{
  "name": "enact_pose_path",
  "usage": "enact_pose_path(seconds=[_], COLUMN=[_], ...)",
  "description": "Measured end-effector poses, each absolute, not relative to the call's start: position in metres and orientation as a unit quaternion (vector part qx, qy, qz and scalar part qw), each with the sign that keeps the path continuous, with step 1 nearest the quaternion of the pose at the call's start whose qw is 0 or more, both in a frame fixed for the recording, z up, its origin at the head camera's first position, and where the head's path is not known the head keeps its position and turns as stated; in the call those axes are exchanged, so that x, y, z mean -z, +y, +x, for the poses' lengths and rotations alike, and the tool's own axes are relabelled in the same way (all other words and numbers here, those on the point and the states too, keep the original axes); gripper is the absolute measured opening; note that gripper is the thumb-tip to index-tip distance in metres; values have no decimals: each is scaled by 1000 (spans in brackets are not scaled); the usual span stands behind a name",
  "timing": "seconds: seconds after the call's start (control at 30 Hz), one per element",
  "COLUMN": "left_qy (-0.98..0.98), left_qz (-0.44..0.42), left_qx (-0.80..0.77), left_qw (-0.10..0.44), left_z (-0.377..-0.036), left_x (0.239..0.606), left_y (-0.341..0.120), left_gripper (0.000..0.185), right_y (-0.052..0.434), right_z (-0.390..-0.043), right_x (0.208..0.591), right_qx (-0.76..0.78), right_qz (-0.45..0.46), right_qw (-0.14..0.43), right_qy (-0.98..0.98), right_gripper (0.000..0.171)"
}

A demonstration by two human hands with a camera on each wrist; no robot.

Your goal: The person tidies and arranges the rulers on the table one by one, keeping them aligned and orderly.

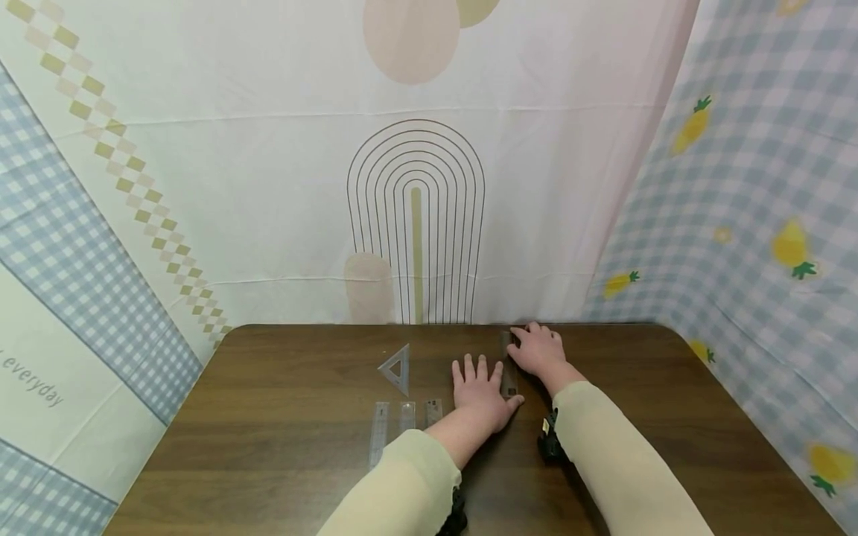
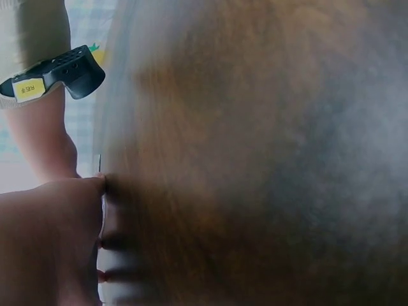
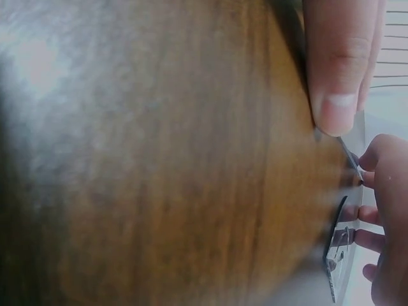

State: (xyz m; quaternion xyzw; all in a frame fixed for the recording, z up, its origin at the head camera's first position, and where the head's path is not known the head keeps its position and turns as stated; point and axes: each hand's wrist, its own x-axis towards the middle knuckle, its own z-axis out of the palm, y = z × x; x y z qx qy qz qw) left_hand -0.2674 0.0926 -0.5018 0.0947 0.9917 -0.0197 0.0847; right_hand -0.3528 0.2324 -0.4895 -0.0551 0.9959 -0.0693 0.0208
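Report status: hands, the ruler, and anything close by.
Left hand flat on table, beside the ruler. Right hand pinching ruler's far end. Set square and three clear rulers lie left, apart.

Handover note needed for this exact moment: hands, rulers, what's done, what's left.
Left hand: flat on the table, fingers straight, its edge against the dark ruler.
Right hand: fingers curled on the far end of that ruler, near the table's back edge.
Already laid out left of the hands: clear triangle and, nearer the person, three clear straight rulers side by side.
Done: those four lie flat, untouched.
Left, probably: the dark ruler, lying lengthwise away from the person, is not yet released or lined up with the others.
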Motion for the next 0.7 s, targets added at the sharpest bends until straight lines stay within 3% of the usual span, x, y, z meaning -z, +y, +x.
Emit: enact_pose_path(seconds=[0.7], left_qy=[989], left_qz=[102], left_qx=[33], left_qw=[106], left_z=[-266], left_x=[495], left_y=[90], left_gripper=[80], right_y=[235], right_z=[-359], right_x=[488], right_qx=[108], right_qz=[-40], right_qw=[30], right_qy=[993], right_gripper=[49])
